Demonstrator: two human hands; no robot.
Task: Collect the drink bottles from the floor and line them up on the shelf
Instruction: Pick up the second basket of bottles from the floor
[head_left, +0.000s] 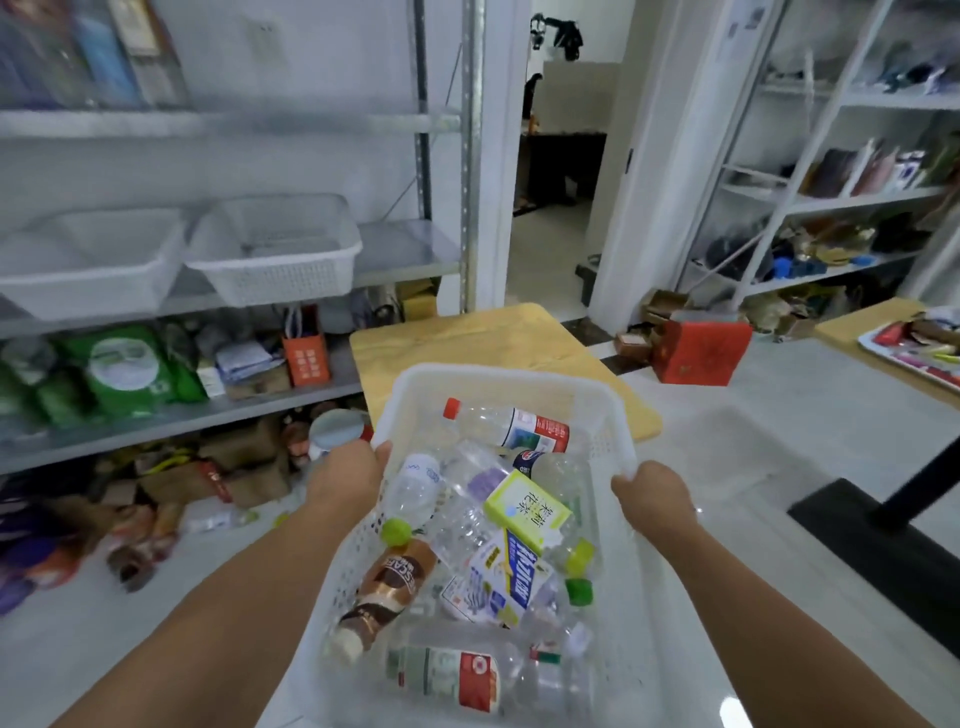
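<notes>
Gripping the rim of one white basket (498, 371): left hand (345, 475) and right hand (657, 499), fingers curled round it.
About eight bottles (488, 421) are counted inside; "ESCAFE" is read on one brown bottle (389, 587).

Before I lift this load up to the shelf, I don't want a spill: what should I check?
1. The left hand grips the white basket by its rim: ok.
2. The right hand grips the opposite rim: ok.
3. The bottles lie below the rim: ok.
4. Bare space on the shelf beside the empty basket: ok.
5. Way ahead free: the wooden table stands close in front: not ok.
6. Floor cleared of bottles: cannot tell.
</notes>
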